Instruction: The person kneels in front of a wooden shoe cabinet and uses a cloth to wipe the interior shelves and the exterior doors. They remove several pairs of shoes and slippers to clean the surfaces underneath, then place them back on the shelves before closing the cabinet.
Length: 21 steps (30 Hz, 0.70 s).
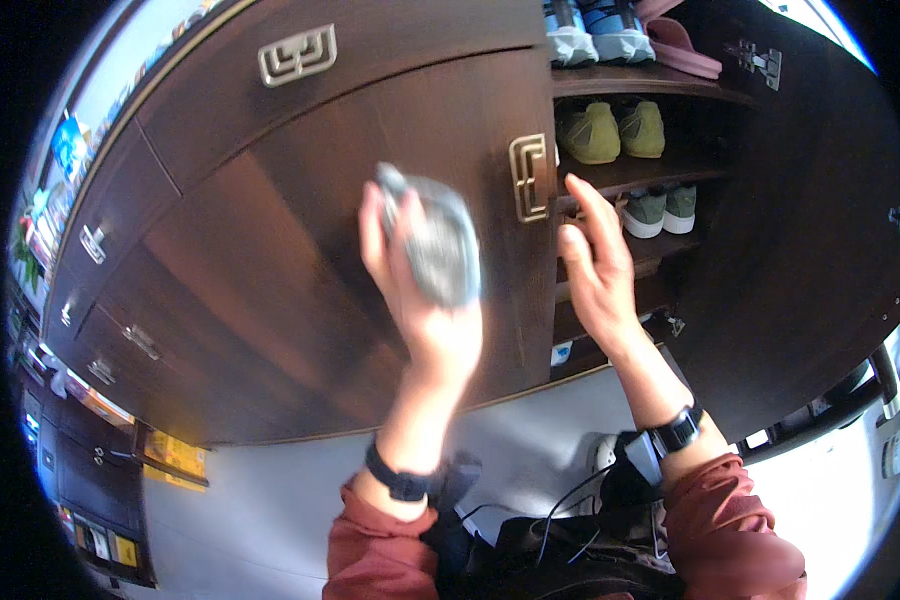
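Observation:
My left hand [439, 337] grips a grey rounded object [442, 251] in front of the dark wooden cabinet door [285, 247]. Motion blur hides what the object is; a narrower end sticks up past the fingertips. My right hand [604, 270] holds nothing, its fingers apart and thumb toward the metal door handle [529, 178], without visibly touching it. Behind that hand is the open part of a shoe cabinet. Olive shoes [592, 135] stand on one shelf, and green sneakers with white soles [645, 214] on the shelf below, partly behind my right fingers.
Blue-and-white shoes [622, 37] and a pink slipper [682, 49] occupy the top visible shelf. An open cabinet door [802, 210] bounds the right side. Below are a grey floor [270, 495] and black cables [551, 525] near my body. Yellow boxes [172, 457] sit at lower left.

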### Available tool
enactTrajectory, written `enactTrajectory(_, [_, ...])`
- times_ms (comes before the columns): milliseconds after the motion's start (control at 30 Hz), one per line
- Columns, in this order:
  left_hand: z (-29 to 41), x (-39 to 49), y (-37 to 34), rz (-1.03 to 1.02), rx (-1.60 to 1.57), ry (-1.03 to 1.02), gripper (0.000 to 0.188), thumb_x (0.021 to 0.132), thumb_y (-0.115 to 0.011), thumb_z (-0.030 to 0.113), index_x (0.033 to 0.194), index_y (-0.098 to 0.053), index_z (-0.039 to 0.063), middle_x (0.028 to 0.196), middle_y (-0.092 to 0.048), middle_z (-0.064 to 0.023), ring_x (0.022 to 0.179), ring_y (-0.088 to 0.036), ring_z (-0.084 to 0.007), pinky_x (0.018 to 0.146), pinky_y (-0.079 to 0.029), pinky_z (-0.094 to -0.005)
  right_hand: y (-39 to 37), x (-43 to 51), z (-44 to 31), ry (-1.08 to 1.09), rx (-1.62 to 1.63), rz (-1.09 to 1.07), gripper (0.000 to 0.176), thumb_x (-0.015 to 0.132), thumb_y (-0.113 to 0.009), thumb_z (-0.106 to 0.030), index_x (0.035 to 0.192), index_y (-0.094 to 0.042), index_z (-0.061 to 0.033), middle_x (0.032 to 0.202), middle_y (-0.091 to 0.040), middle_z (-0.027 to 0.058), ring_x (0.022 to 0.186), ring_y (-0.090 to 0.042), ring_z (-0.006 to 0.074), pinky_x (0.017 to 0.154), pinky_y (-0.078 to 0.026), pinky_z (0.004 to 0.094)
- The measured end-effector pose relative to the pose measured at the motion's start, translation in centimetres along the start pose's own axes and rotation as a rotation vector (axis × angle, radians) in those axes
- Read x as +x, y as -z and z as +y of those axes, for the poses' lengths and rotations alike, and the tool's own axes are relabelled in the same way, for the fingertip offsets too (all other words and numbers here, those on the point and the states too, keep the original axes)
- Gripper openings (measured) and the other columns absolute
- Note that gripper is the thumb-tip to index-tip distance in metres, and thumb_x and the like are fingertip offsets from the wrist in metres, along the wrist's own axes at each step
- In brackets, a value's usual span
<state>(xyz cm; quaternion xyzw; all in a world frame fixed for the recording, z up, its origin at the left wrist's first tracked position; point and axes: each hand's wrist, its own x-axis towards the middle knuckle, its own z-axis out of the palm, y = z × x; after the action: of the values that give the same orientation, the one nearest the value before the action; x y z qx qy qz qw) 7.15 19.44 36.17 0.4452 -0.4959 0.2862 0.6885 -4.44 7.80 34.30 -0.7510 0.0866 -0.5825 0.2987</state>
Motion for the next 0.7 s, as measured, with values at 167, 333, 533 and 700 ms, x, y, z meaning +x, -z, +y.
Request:
enactTrajectory(167, [-2.9,10.1,-5.9,-0.362,0.761,-0.585,0.065,0.079,-0.06,0.006,0.141,-0.039,0.01,0.147,-0.033,-0.0138,0.14,-0.022,-0.036,0.112,-0.015,-0.0499,-3.6,-0.9,4.1,0.057,-0.04,-0.051,0.064,0.094,-0.051,-0.02,0.147,-0.019,-0.0055,0.153,-0.017,0.0203,0.141,-0.018,0.0367,0.115,-0.017,0.0443])
enactTrajectory(333, [-4.7,5.4,-3.2,-0.477,0.776,-0.543,0.06,0.078,-0.052,-0.001,0.136,-0.043,0.002,0.147,-0.036,-0.0128,0.141,-0.023,-0.034,0.112,-0.016,-0.0519,-4.7,-4.9,5.1,-0.029,-0.002,-0.009,0.064,0.095,-0.05,-0.021,0.147,-0.017,-0.0029,0.153,-0.015,0.0226,0.14,-0.019,0.0397,0.112,-0.019,0.0473])
enactTrajectory(533, [-3.3,3.1,-1.8,-0.504,0.848,-0.648,0.071,0.072,-0.058,-0.001,0.139,-0.033,-0.005,0.148,-0.032,-0.0156,0.14,-0.023,-0.0373,0.113,-0.016,-0.0521,-4.5,-5.4,5.1,-0.082,0.048,-0.038,0.065,0.093,-0.052,-0.019,0.146,-0.02,-0.0019,0.152,-0.018,0.0222,0.14,-0.02,0.039,0.112,-0.019,0.0465])
enactTrajectory(700, [-1.3,12.2,-6.3,-0.281,0.645,-0.629,0.058,0.075,-0.058,-0.004,0.132,-0.049,0.003,0.141,-0.044,-0.0175,0.136,-0.034,-0.0346,0.111,-0.026,-0.0472,-3.6,-5.3,5.6,-0.078,0.095,-0.074,0.063,0.092,-0.054,-0.017,0.145,-0.025,-0.0012,0.151,-0.022,0.0225,0.139,-0.024,0.0388,0.111,-0.022,0.0455])
